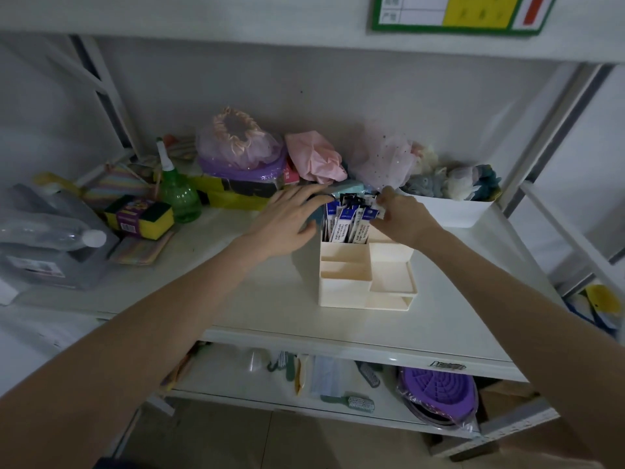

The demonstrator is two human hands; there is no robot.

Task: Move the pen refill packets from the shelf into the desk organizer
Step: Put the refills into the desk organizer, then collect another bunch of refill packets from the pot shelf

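Bare shelf (270, 299) surface is being left open in front of and to the left of the desk organizer (358, 279). Passage behind it is being blocked by the bagged fabric items (243, 147) and the white bin (449, 211), while the left side is being crowded by the green spray bottle (177, 194) and the sponge pack (140, 216).

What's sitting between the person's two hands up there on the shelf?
In the head view, the pen refill packets stand upright in the desk organizer's tall back compartment, between the left hand and the right hand, which pinches one packet's top.
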